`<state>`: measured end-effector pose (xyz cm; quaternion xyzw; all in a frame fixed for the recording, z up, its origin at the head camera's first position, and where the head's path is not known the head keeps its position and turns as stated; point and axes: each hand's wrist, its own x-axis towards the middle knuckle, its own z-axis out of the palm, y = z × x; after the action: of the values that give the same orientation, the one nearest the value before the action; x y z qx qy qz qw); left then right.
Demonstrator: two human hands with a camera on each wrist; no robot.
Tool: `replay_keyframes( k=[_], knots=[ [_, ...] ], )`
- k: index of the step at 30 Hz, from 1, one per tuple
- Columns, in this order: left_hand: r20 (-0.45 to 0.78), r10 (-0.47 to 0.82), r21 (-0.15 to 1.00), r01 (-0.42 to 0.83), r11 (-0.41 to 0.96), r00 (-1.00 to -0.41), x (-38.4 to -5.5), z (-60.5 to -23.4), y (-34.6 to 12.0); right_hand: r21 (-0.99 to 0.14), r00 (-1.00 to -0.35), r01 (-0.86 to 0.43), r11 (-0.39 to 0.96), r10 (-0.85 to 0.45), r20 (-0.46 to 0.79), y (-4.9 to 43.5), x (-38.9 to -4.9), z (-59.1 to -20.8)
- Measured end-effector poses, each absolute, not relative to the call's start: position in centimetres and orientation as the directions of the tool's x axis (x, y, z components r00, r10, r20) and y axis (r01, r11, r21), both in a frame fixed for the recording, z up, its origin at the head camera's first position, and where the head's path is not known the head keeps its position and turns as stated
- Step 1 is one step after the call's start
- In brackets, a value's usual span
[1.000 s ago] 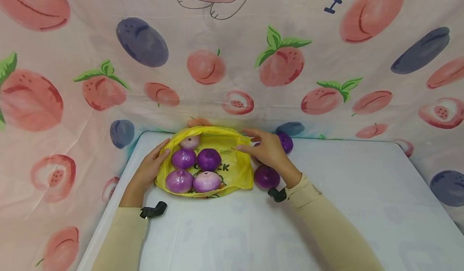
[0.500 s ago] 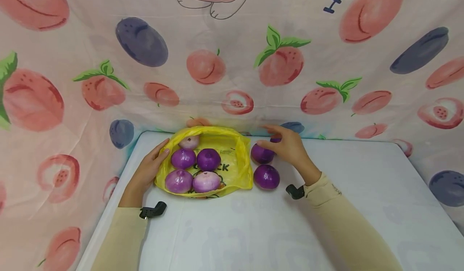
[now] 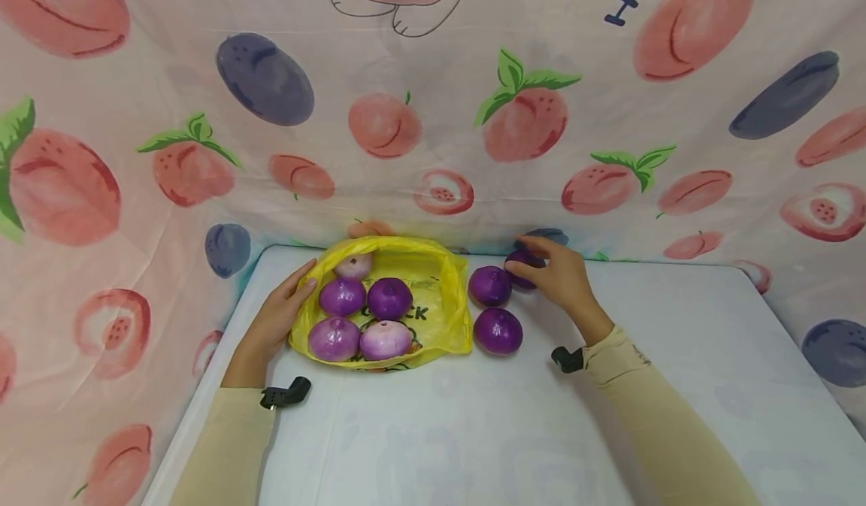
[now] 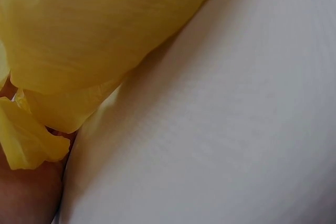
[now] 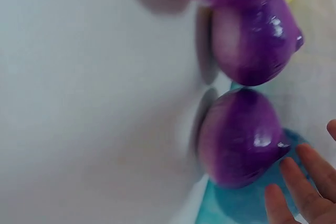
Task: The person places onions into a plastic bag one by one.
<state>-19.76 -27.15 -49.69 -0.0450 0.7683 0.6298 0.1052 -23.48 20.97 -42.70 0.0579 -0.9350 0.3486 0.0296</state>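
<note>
In the head view, a yellow plastic bag (image 3: 456, 325) lies with its mouth spread, several purple onions inside, among them a pale one (image 3: 386, 339). My left hand (image 3: 271, 322) holds the bag's left edge, thumb over the rim; in the left wrist view, yellow plastic (image 4: 31, 135) is bunched at that hand. To the bag's right sit three dark purple onions. My right hand (image 3: 564, 277) is at the rearmost onion (image 3: 526, 258), thumb and fingers spread about it. The right wrist view shows the extended fingers (image 5: 299, 184) beside that onion (image 5: 239, 140), seemingly apart from it.
Two more onions stand beside the bag, one at the middle (image 3: 490, 286) and one in front (image 3: 498, 331). A fruit-printed cloth (image 3: 433, 115) rises behind the white table (image 3: 440, 431). Black wrist cameras are strapped to both wrists.
My right hand has moved away from the bag's right edge, rightward past the middle onion to the rearmost one. The left hand and the bag have stayed in place.
</note>
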Motion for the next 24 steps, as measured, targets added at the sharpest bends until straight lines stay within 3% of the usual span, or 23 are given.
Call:
replay_keyframes(
  k=[24],
  knots=[
    [-0.227, 0.061, 0.957, -0.21, 0.202, -0.972, -19.6, -49.5, -27.1, -0.597, -0.998, -0.06, 0.8, -0.038, 0.05, 23.2, -25.1, -46.0]
  ],
)
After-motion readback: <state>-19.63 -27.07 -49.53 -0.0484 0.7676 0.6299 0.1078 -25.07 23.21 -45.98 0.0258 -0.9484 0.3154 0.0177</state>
